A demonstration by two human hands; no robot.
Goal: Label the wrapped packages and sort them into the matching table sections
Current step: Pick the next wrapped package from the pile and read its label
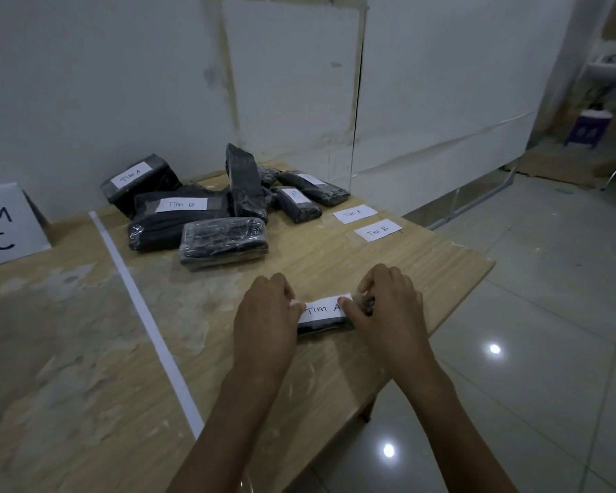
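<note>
A small black wrapped package (320, 327) lies near the table's front right edge, with a white label reading "TIM A" (322, 309) on top of it. My left hand (265, 318) presses the label's left end and my right hand (388, 307) grips the package's right end, thumb on the label. Further back sits a pile of several black wrapped packages (224, 240); one (134, 177) carries a "Tim A" label and another (182, 205) a "Tim B" label. Two loose labels, "Tim A" (354, 213) and "Tim B" (377, 230), lie on the wood to the right.
A white tape strip (146, 314) runs front to back and divides the wooden table (299, 378). A folded sign reading "IM C" (4, 225) stands at the far left. The table's right edge drops to a tiled floor (530, 314). A white wall stands behind.
</note>
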